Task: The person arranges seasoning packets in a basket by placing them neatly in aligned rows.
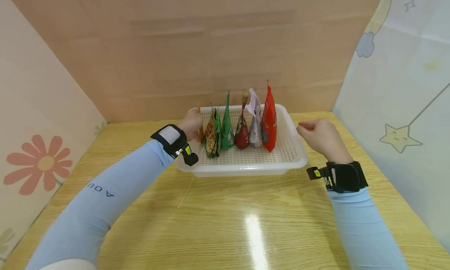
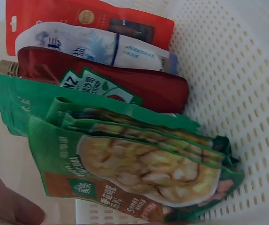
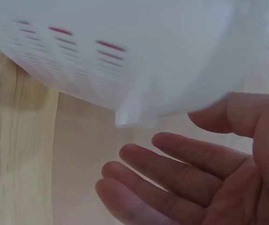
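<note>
At the left end of the white plastic basket, my left hand grips an orange packet, seen nearly edge-on. In the left wrist view only part of the left hand shows, at the lower left. Beside it stand green-and-brown soup packets. My right hand hovers just off the basket's right rim. In the right wrist view its fingers are loosely bent below the basket's corner, thumb apart, holding nothing.
Along the basket stand a green pouch, a red ketchup pouch with a spout, a white-and-blue salt bag and a red packet. The basket sits on a wooden table, before a brown back wall.
</note>
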Tool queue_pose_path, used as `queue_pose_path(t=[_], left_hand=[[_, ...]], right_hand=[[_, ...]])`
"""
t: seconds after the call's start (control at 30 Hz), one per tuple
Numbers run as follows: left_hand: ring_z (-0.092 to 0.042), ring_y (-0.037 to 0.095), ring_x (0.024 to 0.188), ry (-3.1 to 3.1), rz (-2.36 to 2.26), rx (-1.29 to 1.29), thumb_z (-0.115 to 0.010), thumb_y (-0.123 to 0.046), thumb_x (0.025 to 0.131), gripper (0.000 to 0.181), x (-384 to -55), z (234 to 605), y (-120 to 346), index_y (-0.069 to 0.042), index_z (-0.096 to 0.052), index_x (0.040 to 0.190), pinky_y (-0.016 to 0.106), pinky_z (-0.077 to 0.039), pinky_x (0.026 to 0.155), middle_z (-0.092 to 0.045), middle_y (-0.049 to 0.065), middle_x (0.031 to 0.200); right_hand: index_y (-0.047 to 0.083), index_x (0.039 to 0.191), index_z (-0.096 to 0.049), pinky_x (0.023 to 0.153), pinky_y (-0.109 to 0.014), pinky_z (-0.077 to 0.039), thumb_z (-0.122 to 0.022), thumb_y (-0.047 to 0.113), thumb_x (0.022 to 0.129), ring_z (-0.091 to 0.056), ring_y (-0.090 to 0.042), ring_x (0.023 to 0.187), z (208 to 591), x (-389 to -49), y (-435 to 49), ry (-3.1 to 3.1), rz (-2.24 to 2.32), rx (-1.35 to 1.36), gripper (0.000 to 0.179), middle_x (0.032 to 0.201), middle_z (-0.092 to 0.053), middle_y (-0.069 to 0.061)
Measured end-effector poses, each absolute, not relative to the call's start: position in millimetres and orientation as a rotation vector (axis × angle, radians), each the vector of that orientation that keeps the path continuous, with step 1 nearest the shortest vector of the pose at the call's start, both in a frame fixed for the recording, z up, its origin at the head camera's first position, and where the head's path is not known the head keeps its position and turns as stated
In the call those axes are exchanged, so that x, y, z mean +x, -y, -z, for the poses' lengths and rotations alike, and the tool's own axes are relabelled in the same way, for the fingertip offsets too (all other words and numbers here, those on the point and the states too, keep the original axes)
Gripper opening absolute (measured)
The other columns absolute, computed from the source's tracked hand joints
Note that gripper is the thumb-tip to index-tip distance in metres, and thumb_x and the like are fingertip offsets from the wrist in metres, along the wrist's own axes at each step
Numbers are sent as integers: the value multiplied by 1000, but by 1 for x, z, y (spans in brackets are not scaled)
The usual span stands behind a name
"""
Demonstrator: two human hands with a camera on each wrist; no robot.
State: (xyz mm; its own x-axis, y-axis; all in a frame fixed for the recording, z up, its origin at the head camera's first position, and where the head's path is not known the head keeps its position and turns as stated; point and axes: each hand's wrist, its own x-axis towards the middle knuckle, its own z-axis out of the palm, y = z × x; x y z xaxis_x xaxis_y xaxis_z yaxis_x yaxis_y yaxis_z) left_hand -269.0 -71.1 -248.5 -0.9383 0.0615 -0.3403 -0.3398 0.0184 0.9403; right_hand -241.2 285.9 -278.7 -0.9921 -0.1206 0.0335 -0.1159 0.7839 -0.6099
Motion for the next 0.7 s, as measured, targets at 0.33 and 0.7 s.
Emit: queue_pose_path(t=[0.33,0.7], left_hand=[[6,35,148,-1991,-1973,-242,-24,21,90,85,-289,265,79,-24,-5,160,78,-11,103,1,6,165],[-15,44,145,-2224,-1685,-283,-43,-4,98,81,-279,259,94,-14,9,159,54,-27,113,-2,16,164]], right_hand=[[-2,138,-55,86,-52,-47,-47,37,102,-52,-42,118,283,-246,-289,-2909,1008,-182,54,140,-51,-27],[-1,141,-52,76,-47,-48,-46,40,103,-53,-40,107,284,-247,-291,-2877,991,-184,56,141,-49,-28]])
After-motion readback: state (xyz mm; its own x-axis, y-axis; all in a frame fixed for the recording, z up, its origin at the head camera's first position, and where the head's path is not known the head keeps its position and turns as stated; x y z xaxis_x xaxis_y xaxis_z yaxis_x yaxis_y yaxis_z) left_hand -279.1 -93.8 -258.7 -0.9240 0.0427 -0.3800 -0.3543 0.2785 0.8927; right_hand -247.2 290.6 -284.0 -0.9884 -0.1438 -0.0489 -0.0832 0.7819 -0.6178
